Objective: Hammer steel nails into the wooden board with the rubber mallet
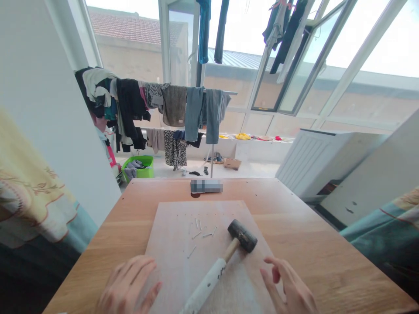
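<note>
A rubber mallet (242, 236) with a black head and a white-wrapped handle lies slantwise across a pale wooden board (170, 261). Several loose nails (197, 235) are scattered on the board left of the mallet head, and a row of small dark dots runs near its far edge. My left hand (129, 285) is at the board's left edge, fingers stretched out and holding nothing. On the other side, my right hand (290, 285) is by the board's right edge, thumb and fingers apart with nothing between them. Neither hand touches the mallet.
The board rests on a brown wooden table (314, 253). A blurred grey item (206, 186) lies at the table's far edge. Beyond stand a laundry rack with hanging clothes (175, 107), a green basket (144, 168) and a white cabinet (314, 161). Curtains (36, 187) hang at both sides.
</note>
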Tool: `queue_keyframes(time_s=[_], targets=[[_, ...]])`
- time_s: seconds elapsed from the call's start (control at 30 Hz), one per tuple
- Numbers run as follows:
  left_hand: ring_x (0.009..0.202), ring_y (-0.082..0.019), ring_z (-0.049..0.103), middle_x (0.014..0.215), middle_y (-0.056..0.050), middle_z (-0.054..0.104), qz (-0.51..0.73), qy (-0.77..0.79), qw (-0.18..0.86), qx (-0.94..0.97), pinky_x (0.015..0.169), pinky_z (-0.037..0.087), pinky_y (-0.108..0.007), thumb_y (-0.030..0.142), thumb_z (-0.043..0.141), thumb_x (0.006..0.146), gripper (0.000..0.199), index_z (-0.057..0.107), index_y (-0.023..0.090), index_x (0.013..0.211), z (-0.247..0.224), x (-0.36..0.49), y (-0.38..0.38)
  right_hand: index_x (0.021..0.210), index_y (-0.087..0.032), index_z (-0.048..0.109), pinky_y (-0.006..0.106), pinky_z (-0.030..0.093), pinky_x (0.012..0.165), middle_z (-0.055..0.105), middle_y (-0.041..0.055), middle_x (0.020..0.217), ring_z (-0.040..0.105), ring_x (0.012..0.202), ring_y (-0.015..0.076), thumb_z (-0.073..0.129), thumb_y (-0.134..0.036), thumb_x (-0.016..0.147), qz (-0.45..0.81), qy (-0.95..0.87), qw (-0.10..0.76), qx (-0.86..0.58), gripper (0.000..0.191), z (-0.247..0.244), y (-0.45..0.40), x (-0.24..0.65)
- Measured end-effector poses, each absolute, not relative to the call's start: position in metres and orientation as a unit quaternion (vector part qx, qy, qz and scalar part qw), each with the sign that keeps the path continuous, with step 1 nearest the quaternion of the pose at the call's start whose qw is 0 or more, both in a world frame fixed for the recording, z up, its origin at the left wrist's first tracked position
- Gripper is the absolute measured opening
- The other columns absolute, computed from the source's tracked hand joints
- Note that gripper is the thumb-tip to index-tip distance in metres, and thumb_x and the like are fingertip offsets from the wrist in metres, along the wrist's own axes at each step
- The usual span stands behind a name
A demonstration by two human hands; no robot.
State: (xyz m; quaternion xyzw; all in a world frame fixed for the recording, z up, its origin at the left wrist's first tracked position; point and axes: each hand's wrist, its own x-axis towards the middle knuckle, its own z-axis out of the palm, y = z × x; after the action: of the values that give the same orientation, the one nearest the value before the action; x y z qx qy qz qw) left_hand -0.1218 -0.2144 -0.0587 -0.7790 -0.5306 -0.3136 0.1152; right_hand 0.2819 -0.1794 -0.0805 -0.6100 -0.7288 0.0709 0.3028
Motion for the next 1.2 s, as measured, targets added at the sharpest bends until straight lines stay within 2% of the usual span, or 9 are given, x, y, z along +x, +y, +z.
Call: queue_keyframes(time_s=[0.17, 0.33, 0.47, 0.57, 0.67, 0.77, 0.9, 1.07, 1.2], targets=[[0.087, -0.021, 0.067, 0.092, -0.004, 0.07, -0.212, -0.502, -0.063, -0.836, 0.078, 0.052, -0.033, 0.027, 0.05, 0.097, 0.016, 0.065, 0.024, 0.097, -0.019, -0.048, -0.154, 0.148, -0.019, 0.046, 0.024, 0.048, 0.055, 0.068, 0.0, 0.06, 0.067, 0.053, 0.0194, 0.032, -0.058, 0.101, 0.318, -0.778, 0.179, -0.512, 0.062, -0.058, -0.177, 0.209], [0.087, -0.023, 0.066, 0.092, -0.006, 0.07, -0.131, -0.514, -0.142, -0.836, 0.076, 0.049, -0.031, 0.019, 0.058, 0.083, 0.007, 0.061, 0.02, 0.089, -0.005, 0.013, -0.084, 0.106, -0.023, 0.067, 0.025, 0.045, 0.059, 0.062, 0.0025, 0.054, 0.067, 0.06, 0.0229, 0.034, -0.055, 0.098, 0.339, -0.758, 0.147, -0.537, 0.047, -0.045, -0.167, 0.171], [0.086, -0.025, 0.069, 0.092, -0.008, 0.072, -0.062, -0.527, -0.141, -0.836, 0.072, 0.049, -0.031, 0.017, 0.06, 0.075, 0.017, 0.061, 0.02, 0.092, -0.002, 0.036, -0.059, 0.09, -0.025, 0.054, 0.026, 0.049, 0.064, 0.06, -0.0008, 0.064, 0.066, 0.066, 0.0205, 0.055, -0.054, 0.086, 0.484, -0.65, 0.283, -0.513, 0.029, -0.05, -0.177, 0.198], [0.091, -0.026, 0.07, 0.097, -0.011, 0.073, -0.005, -0.512, -0.121, -0.85, 0.073, 0.05, -0.031, 0.008, 0.056, 0.075, 0.026, 0.062, 0.019, 0.097, 0.005, 0.045, -0.058, 0.085, -0.026, 0.043, 0.02, 0.045, 0.047, 0.06, 0.0007, 0.089, 0.066, 0.07, 0.0169, 0.062, -0.049, 0.078, 0.634, -0.475, 0.407, -0.455, 0.031, -0.043, -0.186, 0.233], [0.091, -0.026, 0.071, 0.096, -0.012, 0.074, 0.027, -0.492, -0.113, -0.863, 0.075, 0.05, -0.031, 0.002, 0.054, 0.072, 0.029, 0.064, 0.017, 0.094, 0.009, 0.05, -0.057, 0.088, -0.026, 0.043, 0.014, 0.038, 0.038, 0.059, -0.0029, 0.082, 0.054, 0.051, 0.0085, 0.062, -0.036, 0.077, 0.613, -0.46, 0.403, -0.5, 0.024, -0.029, -0.187, 0.26], [0.084, -0.025, 0.069, 0.087, -0.011, 0.072, -0.028, -0.486, -0.136, -0.863, 0.072, 0.05, -0.031, 0.001, 0.053, 0.069, 0.024, 0.065, 0.016, 0.084, 0.005, 0.054, -0.049, 0.09, -0.026, 0.042, 0.012, 0.036, 0.033, 0.05, -0.0101, 0.059, 0.04, 0.039, 0.0067, 0.053, -0.027, 0.077, 0.523, -0.524, 0.343, -0.578, 0.017, -0.021, -0.184, 0.275], [0.074, -0.018, 0.065, 0.077, -0.004, 0.067, -0.235, -0.468, -0.245, -0.816, 0.067, 0.048, -0.026, 0.004, 0.057, 0.07, 0.017, 0.063, 0.016, 0.079, -0.012, 0.066, -0.03, 0.094, -0.026, 0.04, 0.012, 0.031, 0.028, 0.047, -0.0126, 0.05, 0.036, 0.033, 0.0072, 0.045, -0.022, 0.071, 0.512, -0.536, 0.293, -0.605, 0.024, -0.024, -0.179, 0.287], [0.071, -0.014, 0.065, 0.078, -0.002, 0.069, -0.391, -0.493, -0.333, -0.702, 0.07, 0.05, -0.024, 0.008, 0.06, 0.077, 0.009, 0.063, 0.016, 0.08, -0.035, 0.094, -0.011, 0.119, -0.027, 0.039, 0.013, 0.03, 0.026, 0.054, -0.0088, 0.067, 0.04, 0.033, 0.0062, 0.046, -0.023, 0.075, 0.467, -0.531, 0.283, -0.648, 0.045, -0.037, -0.181, 0.296], [0.07, -0.015, 0.067, 0.076, -0.003, 0.071, -0.42, -0.517, -0.322, -0.673, 0.069, 0.051, -0.025, 0.008, 0.06, 0.078, 0.01, 0.065, 0.016, 0.08, -0.049, 0.104, -0.008, 0.15, -0.028, 0.017, 0.016, 0.039, 0.029, 0.062, -0.0028, 0.083, 0.048, 0.034, 0.0068, 0.048, -0.028, 0.081, 0.471, -0.524, 0.303, -0.641, 0.076, -0.042, -0.182, 0.298]])
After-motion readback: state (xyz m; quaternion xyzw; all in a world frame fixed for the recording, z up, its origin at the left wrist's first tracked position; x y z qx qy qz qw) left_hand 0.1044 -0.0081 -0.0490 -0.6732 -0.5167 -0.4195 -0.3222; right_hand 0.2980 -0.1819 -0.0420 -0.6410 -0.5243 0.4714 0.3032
